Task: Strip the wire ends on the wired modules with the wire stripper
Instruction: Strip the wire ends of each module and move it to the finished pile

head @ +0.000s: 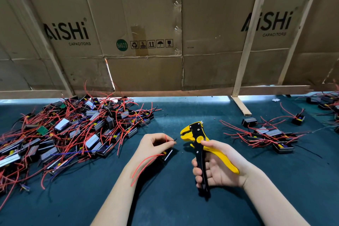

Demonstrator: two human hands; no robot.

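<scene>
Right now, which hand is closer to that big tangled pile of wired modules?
Left. The left hand, pinching a wire, sits just beside the pile's edge. The right hand, gripping the wire stripper, is farther off, beyond the left hand.

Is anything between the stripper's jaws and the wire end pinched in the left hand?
Nothing visible. The left hand pinches a black wire end pointing toward the wire stripper in the right hand. Only bare green mat shows in the gap between the wire tip and the stripper's head.
</scene>
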